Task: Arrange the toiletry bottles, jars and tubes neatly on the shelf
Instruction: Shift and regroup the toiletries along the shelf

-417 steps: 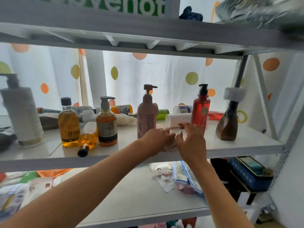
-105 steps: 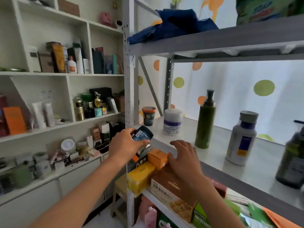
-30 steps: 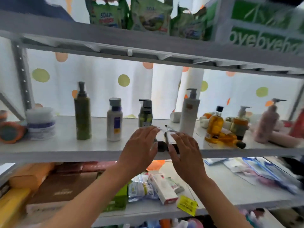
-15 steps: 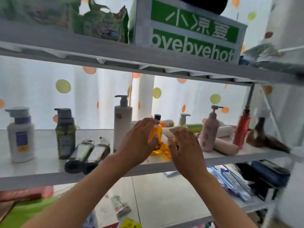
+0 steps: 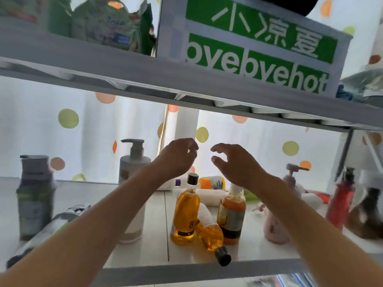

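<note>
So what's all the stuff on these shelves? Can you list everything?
Tall pump bottle: 1, white-grey, standing left of middle.
Dark bottle: 1, grey-green, far left, blurred.
Lying tubes: silvery with dark caps, front left; too blurred to count.
Black-capped bottle: 1, amber, upright, middle.
Tipped bottle: 1, amber, lying at the front edge between the two upright ones.
Orange pump bottle: 1, upright, right of that.
Pink pump bottle: 1, right.
Red bottle: 1, far right.
Brown bottle: 1, far right, blurred.
Orange-white bottle: 1, lying at the back.
Green-lettered box: 1, white, top shelf.
Green bags: top shelf left.
Dotted curtain: behind.
Left hand, right hand: raised, empty.
</note>
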Demonstrator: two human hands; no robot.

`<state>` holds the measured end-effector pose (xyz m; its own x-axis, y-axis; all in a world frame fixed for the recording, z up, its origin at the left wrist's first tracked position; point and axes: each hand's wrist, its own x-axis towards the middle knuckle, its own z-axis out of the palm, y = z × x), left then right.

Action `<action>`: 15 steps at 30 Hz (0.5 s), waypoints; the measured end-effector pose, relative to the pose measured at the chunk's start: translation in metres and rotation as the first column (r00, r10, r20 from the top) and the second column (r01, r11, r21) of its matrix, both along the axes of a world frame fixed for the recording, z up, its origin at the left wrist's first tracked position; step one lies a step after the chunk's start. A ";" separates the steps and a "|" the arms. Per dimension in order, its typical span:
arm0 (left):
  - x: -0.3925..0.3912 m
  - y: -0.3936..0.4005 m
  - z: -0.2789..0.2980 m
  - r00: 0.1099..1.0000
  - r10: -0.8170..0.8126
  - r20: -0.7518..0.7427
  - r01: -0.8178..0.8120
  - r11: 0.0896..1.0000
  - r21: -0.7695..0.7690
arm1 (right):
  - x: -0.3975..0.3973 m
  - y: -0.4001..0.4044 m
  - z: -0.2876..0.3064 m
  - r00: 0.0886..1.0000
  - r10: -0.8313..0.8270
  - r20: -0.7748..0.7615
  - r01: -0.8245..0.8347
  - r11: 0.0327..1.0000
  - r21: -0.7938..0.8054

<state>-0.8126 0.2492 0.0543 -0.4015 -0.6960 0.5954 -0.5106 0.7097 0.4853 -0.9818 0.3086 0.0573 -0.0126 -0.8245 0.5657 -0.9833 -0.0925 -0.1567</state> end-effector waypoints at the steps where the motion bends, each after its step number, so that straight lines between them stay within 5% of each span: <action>1: -0.006 -0.010 0.003 1.000 0.010 0.005 -0.010 0.999 0.033 | -0.006 -0.010 0.006 1.000 0.016 0.011 -0.016 0.999 0.050; 15: -0.059 -0.155 -0.008 0.933 0.232 0.274 -0.314 0.899 0.306 | -0.064 -0.155 0.043 0.977 0.215 0.003 -0.152 0.682 0.716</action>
